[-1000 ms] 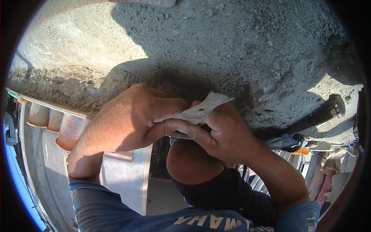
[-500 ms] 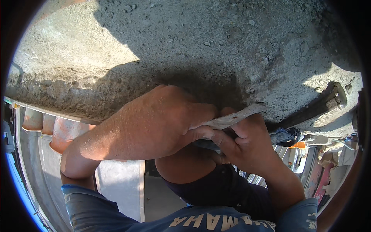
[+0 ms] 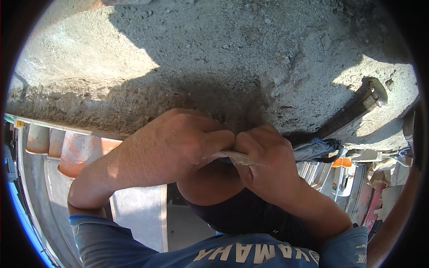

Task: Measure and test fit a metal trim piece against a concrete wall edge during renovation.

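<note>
Close together at the middle, both of my hands grip one thin, flat, greyish strip (image 3: 241, 157), dusted with cement. My left hand (image 3: 183, 138) has its fingers curled round the strip's left end. Round the right end close the fingers of my right hand (image 3: 270, 154), which hide much of it. What the strip is made of I cannot tell. Just beyond the knuckles lies a dark hollow in the rough grey cement surface (image 3: 214, 53), partly in shadow. My bent knee (image 3: 210, 187) is below the hands.
A dark metal pipe (image 3: 353, 111) juts from the cement at the right, with dark crumpled cloth or plastic (image 3: 319, 147) near its lower end. Rusty curved roof tiles (image 3: 73, 154) and grey panels (image 3: 138, 210) lie at lower left. A bare limb (image 3: 397, 219) shows at the right edge.
Both hands have drawn slightly nearer to me, and the right has shifted left. The strip has tipped from slanting up rightward to sloping slightly down, and less of it shows.
</note>
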`<control>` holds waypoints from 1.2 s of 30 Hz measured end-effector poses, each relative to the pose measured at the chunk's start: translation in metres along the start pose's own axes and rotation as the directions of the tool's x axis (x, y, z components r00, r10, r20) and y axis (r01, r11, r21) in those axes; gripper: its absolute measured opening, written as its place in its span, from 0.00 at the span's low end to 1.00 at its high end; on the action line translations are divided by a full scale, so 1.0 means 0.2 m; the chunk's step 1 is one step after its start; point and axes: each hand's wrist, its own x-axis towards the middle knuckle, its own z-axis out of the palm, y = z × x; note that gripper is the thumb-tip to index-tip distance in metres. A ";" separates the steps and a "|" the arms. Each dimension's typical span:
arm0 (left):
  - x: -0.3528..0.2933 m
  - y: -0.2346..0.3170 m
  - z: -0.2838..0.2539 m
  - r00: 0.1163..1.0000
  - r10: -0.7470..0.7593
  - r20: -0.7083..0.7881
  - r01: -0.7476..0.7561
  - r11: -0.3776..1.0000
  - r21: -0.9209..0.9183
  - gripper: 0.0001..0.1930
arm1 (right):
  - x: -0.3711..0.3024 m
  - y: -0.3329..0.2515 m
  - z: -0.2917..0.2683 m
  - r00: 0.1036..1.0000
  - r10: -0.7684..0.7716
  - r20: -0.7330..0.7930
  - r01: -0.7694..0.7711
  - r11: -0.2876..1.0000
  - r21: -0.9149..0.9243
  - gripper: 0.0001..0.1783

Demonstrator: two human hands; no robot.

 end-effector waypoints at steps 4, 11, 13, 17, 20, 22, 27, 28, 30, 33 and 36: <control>-0.05 0.04 0.07 0.982 0.182 -0.051 -0.173 0.974 0.148 0.13 | -0.08 0.04 0.13 0.952 -0.207 -0.225 0.207 0.978 -0.021 0.09; 0.07 0.00 -0.05 0.992 0.099 -0.074 -0.084 0.978 0.193 0.11 | -0.01 0.04 0.06 0.982 0.012 -0.188 0.001 0.998 0.070 0.08; 0.11 -0.01 -0.09 0.989 0.063 -0.137 -0.041 0.987 0.153 0.12 | 0.03 0.05 0.01 0.971 0.181 -0.155 -0.155 0.974 0.163 0.10; 0.08 -0.05 -0.12 0.999 0.021 0.027 -0.021 1.000 0.003 0.12 | 0.08 0.06 -0.03 0.988 0.134 -0.071 -0.104 0.939 0.328 0.10; 0.05 -0.08 -0.09 1.000 0.002 0.022 -0.003 1.000 0.026 0.13 | 0.09 0.07 -0.01 0.993 0.117 0.007 -0.112 0.933 0.342 0.12; 0.04 -0.08 -0.09 1.000 -0.010 0.026 0.009 0.999 0.039 0.14 | 0.10 0.07 -0.02 0.989 0.126 0.078 -0.147 0.915 0.375 0.12; 0.02 -0.06 -0.08 0.997 -0.072 -0.020 0.072 0.997 0.014 0.15 | 0.13 0.08 -0.04 0.994 0.065 0.087 -0.093 0.922 0.375 0.12; 0.02 -0.06 -0.07 0.997 -0.070 -0.033 0.070 0.997 0.026 0.15 | 0.14 0.08 -0.05 0.997 0.038 0.074 -0.063 0.927 0.371 0.12; 0.01 -0.06 -0.08 0.999 -0.046 -0.026 0.047 0.998 0.030 0.14 | 0.12 0.09 -0.02 0.992 0.042 0.117 -0.076 0.949 0.306 0.11; -0.01 -0.04 -0.06 0.999 -0.020 -0.031 0.021 1.000 0.015 0.11 | 0.10 0.04 -0.02 0.988 0.050 0.146 -0.081 0.975 0.209 0.09; -0.04 0.04 -0.03 0.999 0.047 -0.027 -0.044 0.993 0.106 0.09 | 0.01 -0.01 0.03 0.999 -0.010 0.041 0.003 0.986 0.164 0.09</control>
